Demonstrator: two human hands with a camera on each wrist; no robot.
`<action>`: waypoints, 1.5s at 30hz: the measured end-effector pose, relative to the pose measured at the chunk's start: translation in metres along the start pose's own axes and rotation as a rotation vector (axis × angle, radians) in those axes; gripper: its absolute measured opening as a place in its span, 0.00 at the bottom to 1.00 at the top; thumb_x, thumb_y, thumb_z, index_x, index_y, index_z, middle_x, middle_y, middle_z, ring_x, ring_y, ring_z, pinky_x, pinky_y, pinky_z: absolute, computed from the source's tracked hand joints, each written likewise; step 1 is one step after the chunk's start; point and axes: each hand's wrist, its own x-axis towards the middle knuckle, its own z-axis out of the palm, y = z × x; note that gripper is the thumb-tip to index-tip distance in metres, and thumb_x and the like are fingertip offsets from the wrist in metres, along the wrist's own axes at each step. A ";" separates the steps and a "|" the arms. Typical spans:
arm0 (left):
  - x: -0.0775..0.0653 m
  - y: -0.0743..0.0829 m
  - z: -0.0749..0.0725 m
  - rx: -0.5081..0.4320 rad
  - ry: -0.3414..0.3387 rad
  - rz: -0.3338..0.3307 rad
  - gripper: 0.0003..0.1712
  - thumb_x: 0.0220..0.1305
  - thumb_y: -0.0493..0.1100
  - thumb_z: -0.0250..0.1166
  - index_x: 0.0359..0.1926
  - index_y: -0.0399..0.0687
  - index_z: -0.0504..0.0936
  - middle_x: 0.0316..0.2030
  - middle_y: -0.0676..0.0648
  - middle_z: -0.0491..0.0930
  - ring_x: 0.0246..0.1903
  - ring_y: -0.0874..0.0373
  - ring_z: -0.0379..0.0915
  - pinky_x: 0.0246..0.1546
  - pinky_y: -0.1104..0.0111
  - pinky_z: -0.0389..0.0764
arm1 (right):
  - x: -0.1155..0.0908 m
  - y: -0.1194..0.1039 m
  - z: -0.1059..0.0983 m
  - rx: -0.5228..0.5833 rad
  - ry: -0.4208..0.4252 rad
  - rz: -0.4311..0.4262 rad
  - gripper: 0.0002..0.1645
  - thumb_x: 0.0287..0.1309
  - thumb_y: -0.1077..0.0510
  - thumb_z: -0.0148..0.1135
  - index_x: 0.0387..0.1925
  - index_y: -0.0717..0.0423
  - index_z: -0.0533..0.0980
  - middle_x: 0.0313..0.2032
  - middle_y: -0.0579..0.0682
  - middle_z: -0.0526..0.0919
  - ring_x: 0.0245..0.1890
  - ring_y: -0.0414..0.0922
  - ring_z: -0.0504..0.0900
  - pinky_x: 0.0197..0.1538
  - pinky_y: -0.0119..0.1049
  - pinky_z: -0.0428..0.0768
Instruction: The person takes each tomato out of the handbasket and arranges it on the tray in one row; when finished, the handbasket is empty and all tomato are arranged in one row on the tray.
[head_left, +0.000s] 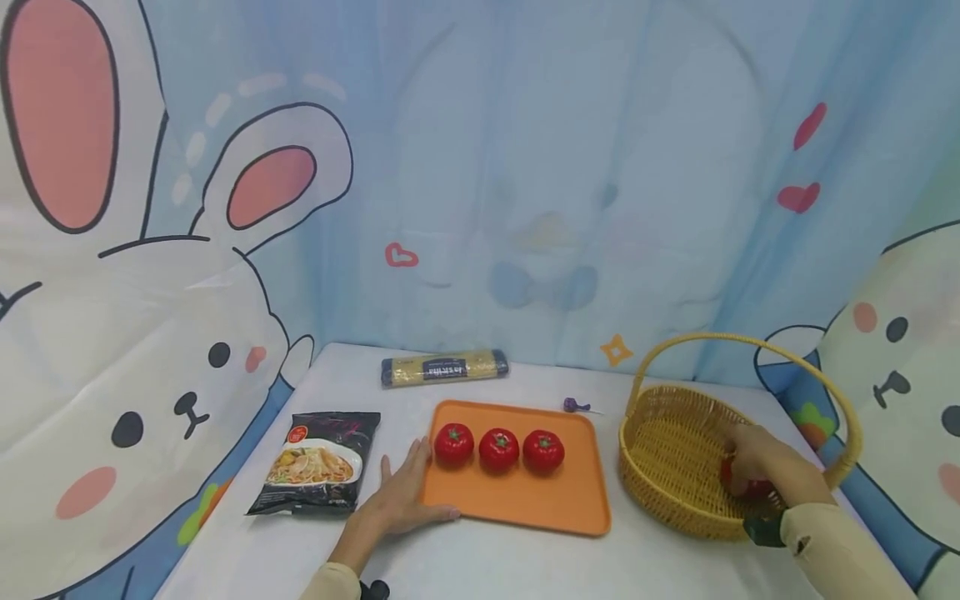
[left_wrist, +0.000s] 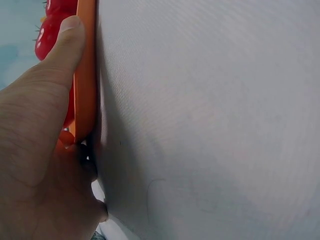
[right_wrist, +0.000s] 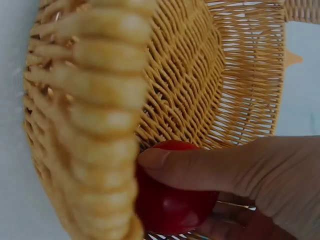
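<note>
On the orange tray [head_left: 525,510], three red tomatoes [head_left: 498,450] sit in a row. My left hand [head_left: 401,500] lies at the tray's left front corner, fingers spread along the left side and the thumb against the front rim. In the left wrist view, the thumb [left_wrist: 62,57] rests straight on the tray's rim [left_wrist: 86,90]. Inside the wicker basket [head_left: 667,500], at its right side, my right hand [head_left: 757,458] grips a red tomato [right_wrist: 172,200]. The thumb presses on top of it while the other fingers are partly hidden beneath.
A black noodle packet [head_left: 322,462] lies left of the left hand. Behind the tray are a pack of dry noodles [head_left: 445,368] and a small purple item [head_left: 576,406]. The basket's tall handle [head_left: 738,337] arches above its rim. A printed curtain [head_left: 525,167] hangs behind the table.
</note>
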 end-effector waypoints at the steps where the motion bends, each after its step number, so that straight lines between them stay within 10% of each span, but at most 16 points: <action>1: 0.000 0.000 0.000 -0.002 0.003 0.002 0.73 0.58 0.66 0.80 0.85 0.33 0.49 0.83 0.30 0.55 0.84 0.34 0.42 0.75 0.24 0.27 | 0.001 -0.001 -0.001 0.001 -0.009 0.012 0.42 0.42 0.71 0.83 0.58 0.81 0.71 0.47 0.72 0.80 0.45 0.63 0.81 0.46 0.60 0.88; 12: 0.005 -0.014 0.009 -0.017 0.023 0.038 0.76 0.55 0.73 0.78 0.85 0.33 0.49 0.82 0.30 0.57 0.84 0.34 0.42 0.75 0.26 0.23 | -0.005 -0.019 0.004 0.027 0.093 -0.024 0.29 0.46 0.62 0.84 0.44 0.75 0.77 0.37 0.61 0.81 0.37 0.55 0.81 0.38 0.48 0.87; 28: 0.005 -0.008 0.007 -0.031 0.031 0.074 0.76 0.56 0.74 0.77 0.84 0.33 0.49 0.81 0.26 0.55 0.83 0.29 0.42 0.73 0.22 0.25 | -0.019 -0.043 0.012 0.207 0.248 -0.206 0.40 0.49 0.52 0.87 0.55 0.74 0.79 0.48 0.65 0.87 0.49 0.61 0.86 0.48 0.57 0.89; 45: 0.002 -0.005 0.001 -0.014 -0.018 0.006 0.75 0.57 0.73 0.77 0.85 0.33 0.47 0.83 0.28 0.52 0.84 0.32 0.40 0.76 0.26 0.23 | -0.064 -0.092 0.026 0.540 0.153 -0.463 0.40 0.58 0.60 0.81 0.69 0.69 0.74 0.60 0.67 0.82 0.60 0.63 0.81 0.48 0.37 0.90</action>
